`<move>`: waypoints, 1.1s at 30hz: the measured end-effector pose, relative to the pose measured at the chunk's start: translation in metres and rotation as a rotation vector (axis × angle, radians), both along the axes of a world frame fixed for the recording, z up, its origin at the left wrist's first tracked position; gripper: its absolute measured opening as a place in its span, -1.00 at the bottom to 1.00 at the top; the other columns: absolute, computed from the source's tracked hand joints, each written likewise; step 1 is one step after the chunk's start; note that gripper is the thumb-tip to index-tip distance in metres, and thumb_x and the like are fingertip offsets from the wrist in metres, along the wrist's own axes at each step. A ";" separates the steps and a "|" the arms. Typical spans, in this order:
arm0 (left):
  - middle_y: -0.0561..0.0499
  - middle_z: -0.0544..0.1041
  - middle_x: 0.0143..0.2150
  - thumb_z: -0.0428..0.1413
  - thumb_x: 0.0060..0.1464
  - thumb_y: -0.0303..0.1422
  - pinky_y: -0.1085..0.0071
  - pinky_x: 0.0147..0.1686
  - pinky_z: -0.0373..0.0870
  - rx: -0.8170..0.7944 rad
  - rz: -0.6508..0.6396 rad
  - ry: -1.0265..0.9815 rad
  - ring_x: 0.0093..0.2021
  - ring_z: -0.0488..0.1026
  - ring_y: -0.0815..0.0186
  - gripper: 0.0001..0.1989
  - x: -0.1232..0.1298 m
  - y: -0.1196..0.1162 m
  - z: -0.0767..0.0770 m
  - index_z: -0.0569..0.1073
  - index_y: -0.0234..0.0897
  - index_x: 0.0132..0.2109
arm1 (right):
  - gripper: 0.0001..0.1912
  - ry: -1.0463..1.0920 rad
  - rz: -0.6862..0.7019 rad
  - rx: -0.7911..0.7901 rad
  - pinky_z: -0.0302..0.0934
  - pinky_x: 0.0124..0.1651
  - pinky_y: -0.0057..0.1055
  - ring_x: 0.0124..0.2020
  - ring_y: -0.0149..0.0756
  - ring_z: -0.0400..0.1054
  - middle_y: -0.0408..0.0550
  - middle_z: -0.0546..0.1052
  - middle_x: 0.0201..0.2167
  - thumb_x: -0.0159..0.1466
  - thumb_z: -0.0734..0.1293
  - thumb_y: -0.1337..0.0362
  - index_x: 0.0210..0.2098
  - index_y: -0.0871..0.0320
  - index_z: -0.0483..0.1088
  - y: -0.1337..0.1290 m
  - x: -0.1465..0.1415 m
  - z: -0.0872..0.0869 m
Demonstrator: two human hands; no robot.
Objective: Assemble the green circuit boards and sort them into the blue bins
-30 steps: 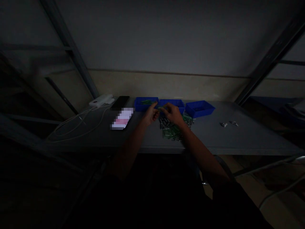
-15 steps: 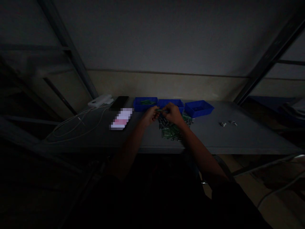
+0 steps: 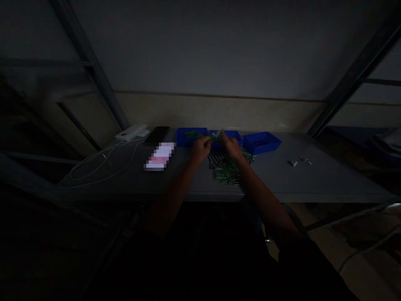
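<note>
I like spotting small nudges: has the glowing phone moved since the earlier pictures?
No. The glowing phone lies in the same spot on the grey table, just nearer the person than the dark flat device.

Both hands (image 3: 216,146) on a small greenish piece (image 3: 216,135); blue bins (image 3: 262,143) behind

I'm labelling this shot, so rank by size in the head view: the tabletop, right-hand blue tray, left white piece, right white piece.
1. Tabletop
2. Right-hand blue tray
3. Left white piece and right white piece: too alike to rank
</note>
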State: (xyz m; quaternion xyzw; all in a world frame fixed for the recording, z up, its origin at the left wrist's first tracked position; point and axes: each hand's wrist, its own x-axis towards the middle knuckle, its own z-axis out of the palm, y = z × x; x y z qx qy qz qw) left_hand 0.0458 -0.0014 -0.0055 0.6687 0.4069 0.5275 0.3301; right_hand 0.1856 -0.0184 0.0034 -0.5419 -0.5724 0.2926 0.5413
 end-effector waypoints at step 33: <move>-0.01 0.46 -0.55 0.07 -0.07 0.00 0.50 -0.59 0.18 -0.632 -0.109 -0.326 -0.57 0.39 0.36 -0.58 -0.002 0.006 -0.002 0.40 -0.30 -0.30 | -0.84 -0.532 -0.017 0.389 0.12 -0.29 -0.42 -0.41 -0.33 0.26 -0.06 0.44 -0.51 0.14 0.27 0.32 -0.46 0.21 0.49 -0.005 -0.006 -0.003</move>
